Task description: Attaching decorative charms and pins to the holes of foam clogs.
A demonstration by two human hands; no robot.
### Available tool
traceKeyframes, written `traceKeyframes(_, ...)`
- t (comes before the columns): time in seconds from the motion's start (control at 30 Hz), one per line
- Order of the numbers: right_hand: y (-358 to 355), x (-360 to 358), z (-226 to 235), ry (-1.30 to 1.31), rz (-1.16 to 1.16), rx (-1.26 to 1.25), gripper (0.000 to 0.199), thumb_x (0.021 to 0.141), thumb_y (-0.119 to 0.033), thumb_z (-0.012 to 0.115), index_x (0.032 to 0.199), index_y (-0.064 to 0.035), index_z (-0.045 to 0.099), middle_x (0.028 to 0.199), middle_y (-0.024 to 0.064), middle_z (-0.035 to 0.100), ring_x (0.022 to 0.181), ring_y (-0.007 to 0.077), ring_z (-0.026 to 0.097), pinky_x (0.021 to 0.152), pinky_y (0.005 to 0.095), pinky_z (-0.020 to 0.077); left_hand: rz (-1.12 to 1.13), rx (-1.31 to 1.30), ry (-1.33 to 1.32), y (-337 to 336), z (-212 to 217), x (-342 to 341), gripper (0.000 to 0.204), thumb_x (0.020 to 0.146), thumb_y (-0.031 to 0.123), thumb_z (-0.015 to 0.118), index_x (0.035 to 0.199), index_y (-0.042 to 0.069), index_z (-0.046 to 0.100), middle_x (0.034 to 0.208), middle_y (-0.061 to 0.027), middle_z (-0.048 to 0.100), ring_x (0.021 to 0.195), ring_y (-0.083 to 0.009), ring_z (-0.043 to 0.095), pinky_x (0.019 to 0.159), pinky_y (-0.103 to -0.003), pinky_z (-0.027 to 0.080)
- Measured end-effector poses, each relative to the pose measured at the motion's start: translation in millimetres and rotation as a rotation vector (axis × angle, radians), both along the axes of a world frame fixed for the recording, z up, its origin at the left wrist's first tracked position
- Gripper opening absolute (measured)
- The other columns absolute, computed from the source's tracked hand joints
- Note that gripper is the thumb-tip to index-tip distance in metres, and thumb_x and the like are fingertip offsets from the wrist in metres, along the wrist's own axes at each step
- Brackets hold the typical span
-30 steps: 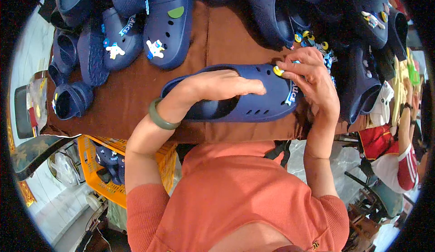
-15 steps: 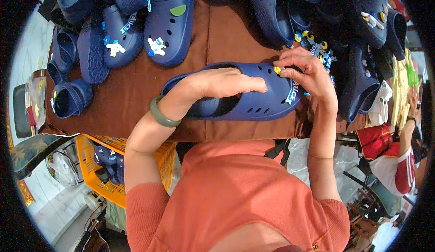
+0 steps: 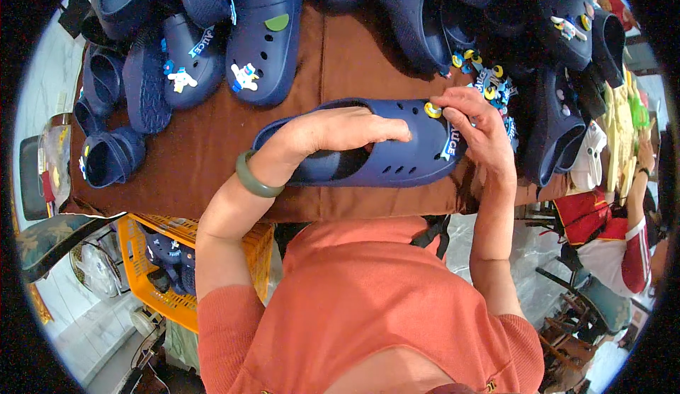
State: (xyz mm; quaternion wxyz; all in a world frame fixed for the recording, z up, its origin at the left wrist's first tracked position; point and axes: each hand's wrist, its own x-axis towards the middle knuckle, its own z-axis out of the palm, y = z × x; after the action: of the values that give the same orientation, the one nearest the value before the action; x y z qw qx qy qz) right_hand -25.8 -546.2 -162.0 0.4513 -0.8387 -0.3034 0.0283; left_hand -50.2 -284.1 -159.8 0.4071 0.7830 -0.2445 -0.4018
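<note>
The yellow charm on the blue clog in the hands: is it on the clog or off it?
On. The yellow charm sits on the clog top, under the right hand fingertips. Whether fully pressed in, cannot tell.

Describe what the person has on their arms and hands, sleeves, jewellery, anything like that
Both forearms are bare below orange-red sleeves pushed up near the elbows, part of a matching top. The left hand has a smooth, rounded green bangle at its wrist. The right hand shows no glove, ring or watch.

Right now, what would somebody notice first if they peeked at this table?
Probably the big navy clog in the middle of the brown table, steadied by the left hand. The right hand presses a yellow charm onto its toe. More navy clogs crowd the far edge.
</note>
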Motion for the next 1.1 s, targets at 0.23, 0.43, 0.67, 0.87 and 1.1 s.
traceKeyframes(0.23, 1, 20, 3, -0.086, 0.126, -0.171, 0.021, 0.082, -0.016, 0.073, 0.102, -0.0104, 0.076, 0.098, 0.0067, 0.069, 0.104, 0.0247, 0.059, 0.095, 0.0359, 0.0429, -0.094, -0.205, -0.204, 7, -8, -2, 0.034, 0.101, 0.021, 0.038, 0.127, 0.016, 0.059, 0.12, -0.0091, 0.066, 0.11, -0.0263, 0.063, 0.095, -0.034, 0.047)
traceKeyframes(0.43, 11, -6, 5, -0.303, -0.136, -0.3, 0.019, 0.075, -0.025, 0.079, 0.087, -0.0104, 0.074, 0.093, 0.005, 0.067, 0.1, 0.0254, 0.056, 0.093, 0.0407, 0.0367, -0.044, -0.116, -0.146, 3, 1, -3, 0.034, 0.101, 0.028, 0.043, 0.123, 0.011, 0.061, 0.111, -0.0081, 0.068, 0.103, -0.0237, 0.065, 0.091, -0.033, 0.047)
traceKeyframes(0.67, 21, -25, 0, -0.441, -0.282, -0.313, 0.016, 0.078, -0.023, 0.077, 0.087, -0.0103, 0.073, 0.09, 0.0048, 0.063, 0.097, 0.0265, 0.054, 0.092, 0.0415, 0.0362, 0.139, -0.136, 0.069, 0, -1, -4, 0.035, 0.098, 0.036, 0.047, 0.119, 0.015, 0.066, 0.108, -0.0032, 0.069, 0.1, -0.0156, 0.062, 0.09, -0.034, 0.047)
traceKeyframes(0.87, 8, -15, -4, -0.137, -0.153, -0.065, 0.023, 0.081, -0.017, 0.074, 0.101, -0.0064, 0.073, 0.105, 0.0082, 0.065, 0.107, 0.0272, 0.055, 0.094, 0.04, 0.0406, 0.139, 0.007, 0.115, 0, -1, -1, 0.036, 0.098, 0.038, 0.047, 0.118, 0.016, 0.067, 0.101, -0.0017, 0.067, 0.09, -0.0144, 0.058, 0.081, -0.031, 0.045)
traceKeyframes(1.1, -13, -19, -5, -0.099, -0.144, -0.075, 0.029, 0.08, -0.006, 0.071, 0.11, -0.0028, 0.07, 0.122, 0.0132, 0.061, 0.118, 0.0259, 0.055, 0.102, 0.0356, 0.04, 0.138, -0.083, 0.088, 6, -3, -4, 0.037, 0.097, 0.036, 0.051, 0.116, 0.01, 0.068, 0.099, -0.0002, 0.066, 0.085, -0.0128, 0.057, 0.076, -0.029, 0.045)
